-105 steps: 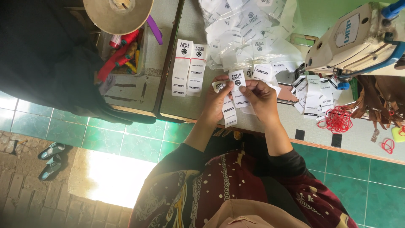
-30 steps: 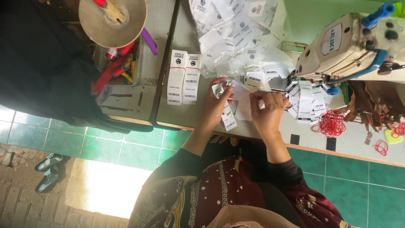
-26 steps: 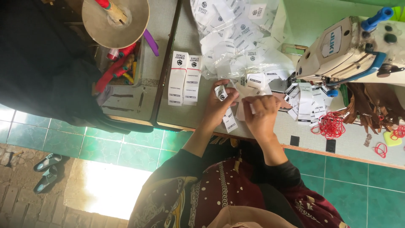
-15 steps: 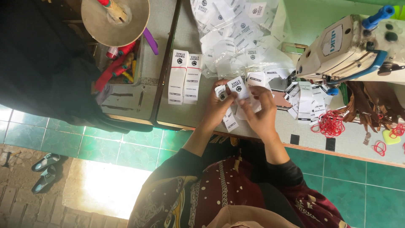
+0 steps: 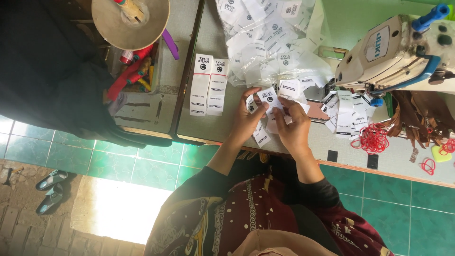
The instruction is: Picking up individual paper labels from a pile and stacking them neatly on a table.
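Nearest the camera, the left hand (image 5: 246, 121) and the right hand (image 5: 295, 128) meet just above the near edge of the surface (image 5: 215, 125). Both are pinching a small white label (image 5: 269, 98) between thumb and fingertips, holding it up between them; the left hand also grips a second small label (image 5: 251, 105) at its thumb. A few loose labels (image 5: 261, 136) lie under the hands, right at the surface's edge, one hanging slightly over it.

Just left of the hands, two long white label strips (image 5: 209, 85) lie side by side, parallel to the seam where this surface meets a second surface (image 5: 182, 61) to the left. Bare room shows between the strips and the hands, and along the near edge below the strips.

To the right, a spread of more labels (image 5: 343, 111) lies under the head of a cream sewing machine (image 5: 395, 52), with a tangle of red bands (image 5: 373, 140) near the front edge.

Farther off, clear plastic bags of labels (image 5: 265, 42) are heaped together, crowding the far half of the surface. On the left, an open tray (image 5: 140, 78) holds red and yellow items, perhaps pens or thread spools, though the view is too dim to tell. A large cone of thread (image 5: 130, 21) stands over its far end, with a purple stick (image 5: 170, 43) beside it.
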